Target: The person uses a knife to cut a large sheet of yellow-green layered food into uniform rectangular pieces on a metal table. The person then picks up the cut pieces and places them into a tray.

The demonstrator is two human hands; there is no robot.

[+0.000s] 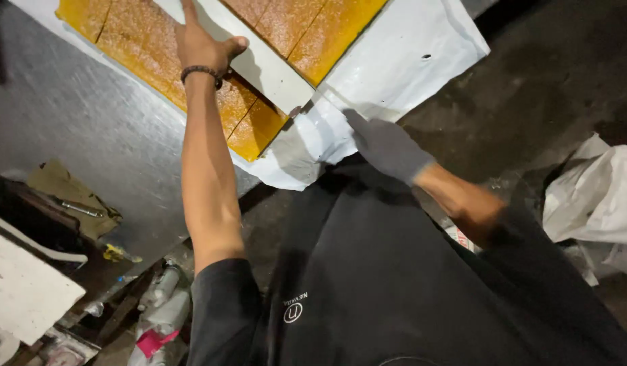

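Observation:
My left hand (199,39) lies flat on a long white straightedge board (269,68) that rests across a scored orange-yellow slab (147,42) on white paper (401,61). Fingers are spread, and a dark bead bracelet circles the wrist. My right hand (388,146), in a grey glove, hovers near the slab's near corner by the board's end. A small blade tip seems to show at the board's end (296,110), but the glove is blurred and its grip is unclear.
The slab sits on a metal table (90,129). A cloth with a tool (73,200) lies at the left. Bottles (161,291) stand under the table. White sacks (594,196) lie on the dark floor at the right.

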